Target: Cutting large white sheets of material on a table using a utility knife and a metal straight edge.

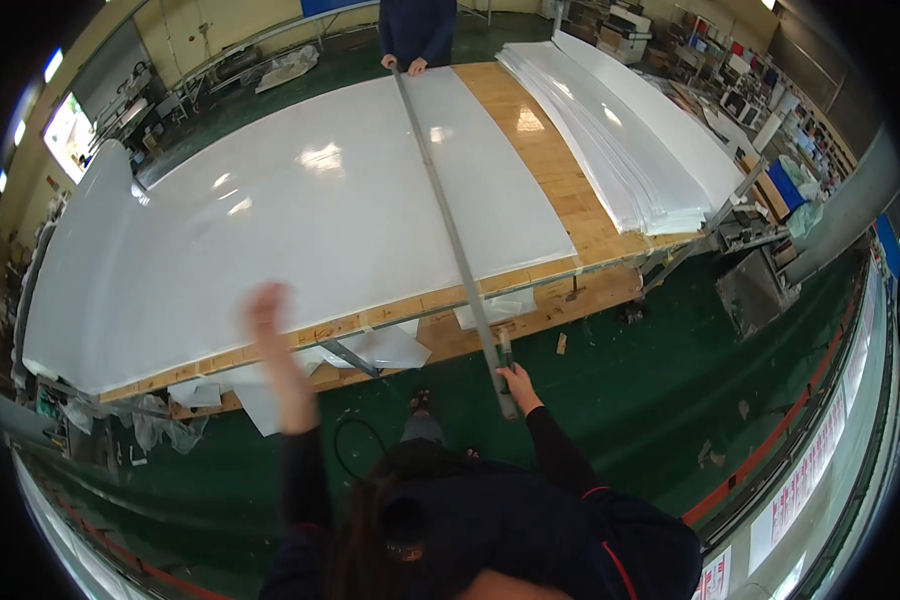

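Your right grip [519, 386] clasps a small tool [505, 350] at 5 o'clock.
Beside it, a long bar [451, 230] crosses the white sheet [270, 240] toward 12; at 9, your left grip [269, 318] is too blurred to tell.

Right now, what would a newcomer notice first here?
Probably the big glossy white sheet covering most of the wooden table. Then the long metal bar across it, between a co-worker's hands at the far edge and the right hand on the near side. A stack of sheets lies at the table's right end, and the left hand is a blur left of the bar.
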Action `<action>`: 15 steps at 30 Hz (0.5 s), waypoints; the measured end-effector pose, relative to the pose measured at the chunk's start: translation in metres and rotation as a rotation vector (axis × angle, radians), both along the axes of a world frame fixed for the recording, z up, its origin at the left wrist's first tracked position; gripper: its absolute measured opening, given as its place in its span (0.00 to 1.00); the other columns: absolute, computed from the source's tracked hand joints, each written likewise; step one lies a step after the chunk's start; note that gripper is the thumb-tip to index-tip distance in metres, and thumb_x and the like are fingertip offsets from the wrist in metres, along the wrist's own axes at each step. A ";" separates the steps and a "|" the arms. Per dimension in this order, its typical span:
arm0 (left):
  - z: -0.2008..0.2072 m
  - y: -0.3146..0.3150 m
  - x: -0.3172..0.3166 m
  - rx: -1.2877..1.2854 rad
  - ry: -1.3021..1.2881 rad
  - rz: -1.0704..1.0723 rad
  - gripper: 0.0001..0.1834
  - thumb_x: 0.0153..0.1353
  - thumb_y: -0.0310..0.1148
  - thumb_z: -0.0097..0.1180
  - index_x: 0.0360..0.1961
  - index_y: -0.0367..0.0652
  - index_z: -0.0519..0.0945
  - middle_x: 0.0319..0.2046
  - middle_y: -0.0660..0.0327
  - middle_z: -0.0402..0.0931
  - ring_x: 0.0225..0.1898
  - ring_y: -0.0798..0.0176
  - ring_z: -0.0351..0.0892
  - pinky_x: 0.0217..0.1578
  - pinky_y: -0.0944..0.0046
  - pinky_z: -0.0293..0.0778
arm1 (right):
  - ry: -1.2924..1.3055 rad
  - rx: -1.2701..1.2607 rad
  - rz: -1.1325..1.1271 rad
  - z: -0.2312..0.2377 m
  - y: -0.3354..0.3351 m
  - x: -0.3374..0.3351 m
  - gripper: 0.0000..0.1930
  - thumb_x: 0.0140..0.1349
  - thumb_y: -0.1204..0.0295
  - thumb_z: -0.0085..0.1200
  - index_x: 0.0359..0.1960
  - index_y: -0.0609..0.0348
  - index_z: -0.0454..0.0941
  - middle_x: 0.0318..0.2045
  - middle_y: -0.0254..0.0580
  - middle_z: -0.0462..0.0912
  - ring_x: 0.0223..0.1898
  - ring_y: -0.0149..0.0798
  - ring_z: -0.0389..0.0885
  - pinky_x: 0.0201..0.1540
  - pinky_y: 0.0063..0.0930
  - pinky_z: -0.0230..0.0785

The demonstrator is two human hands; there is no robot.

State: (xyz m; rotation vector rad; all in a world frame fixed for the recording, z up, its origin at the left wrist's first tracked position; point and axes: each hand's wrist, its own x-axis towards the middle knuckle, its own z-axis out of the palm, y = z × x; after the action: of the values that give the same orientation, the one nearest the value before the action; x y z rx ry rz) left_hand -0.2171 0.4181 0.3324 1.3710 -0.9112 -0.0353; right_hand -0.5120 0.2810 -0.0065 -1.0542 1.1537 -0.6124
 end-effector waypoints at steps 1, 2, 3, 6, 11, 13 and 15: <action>-0.082 -0.015 0.024 -0.015 -0.019 -0.005 0.22 0.66 0.39 0.35 0.56 0.39 0.62 0.51 0.55 0.67 0.56 0.60 0.62 0.59 0.62 0.54 | -0.026 -0.170 -0.002 -0.022 0.000 0.017 0.20 0.54 0.63 0.54 0.40 0.68 0.71 0.29 0.36 0.76 0.32 0.31 0.72 0.34 0.26 0.65; -0.173 0.004 0.055 0.280 0.467 -0.139 0.19 0.64 0.40 0.39 0.48 0.37 0.70 0.47 0.57 0.70 0.52 0.60 0.66 0.53 0.60 0.61 | -0.017 -0.188 0.046 -0.012 0.032 0.071 0.20 0.54 0.62 0.54 0.40 0.68 0.71 0.30 0.38 0.75 0.33 0.32 0.72 0.34 0.27 0.65; -0.242 0.005 0.046 0.529 -0.226 0.016 0.21 0.62 0.42 0.44 0.46 0.34 0.71 0.42 0.54 0.73 0.45 0.57 0.71 0.45 0.58 0.66 | 0.035 -0.165 0.270 -0.007 0.036 0.084 0.20 0.54 0.62 0.54 0.39 0.68 0.71 0.30 0.39 0.75 0.33 0.31 0.71 0.35 0.27 0.65; -0.338 0.028 -0.010 0.948 -0.008 -0.296 0.27 0.58 0.46 0.52 0.50 0.34 0.66 0.36 0.52 0.74 0.37 0.58 0.75 0.37 0.60 0.70 | -0.115 0.110 0.210 0.007 0.059 0.118 0.16 0.54 0.61 0.53 0.35 0.64 0.72 0.28 0.37 0.74 0.31 0.31 0.70 0.32 0.26 0.65; -0.341 0.032 -0.032 1.021 0.676 -0.436 0.28 0.59 0.45 0.51 0.52 0.34 0.65 0.37 0.51 0.75 0.41 0.59 0.75 0.38 0.62 0.71 | -0.218 0.071 0.211 -0.009 0.032 0.126 0.14 0.54 0.64 0.54 0.37 0.62 0.73 0.29 0.37 0.76 0.32 0.30 0.73 0.33 0.26 0.66; -0.334 0.033 -0.022 1.034 0.597 -0.514 0.26 0.60 0.44 0.50 0.51 0.34 0.65 0.37 0.54 0.75 0.39 0.64 0.75 0.35 0.66 0.71 | -0.136 -0.270 0.042 -0.009 -0.010 0.130 0.14 0.53 0.67 0.56 0.37 0.63 0.73 0.27 0.37 0.77 0.30 0.31 0.75 0.34 0.25 0.67; -0.336 0.067 -0.010 1.004 0.546 -0.405 0.25 0.61 0.44 0.48 0.51 0.34 0.65 0.36 0.56 0.75 0.36 0.65 0.75 0.34 0.67 0.70 | 0.069 -0.380 -0.103 0.012 -0.046 0.158 0.15 0.53 0.65 0.56 0.36 0.65 0.72 0.28 0.39 0.76 0.30 0.31 0.73 0.34 0.28 0.66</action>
State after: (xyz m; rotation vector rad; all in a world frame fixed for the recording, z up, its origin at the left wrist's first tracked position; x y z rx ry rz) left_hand -0.2270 0.4847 -0.0037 1.9001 -0.6860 -1.2570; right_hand -0.3541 0.2353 0.0051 -1.3512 1.1841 -0.9073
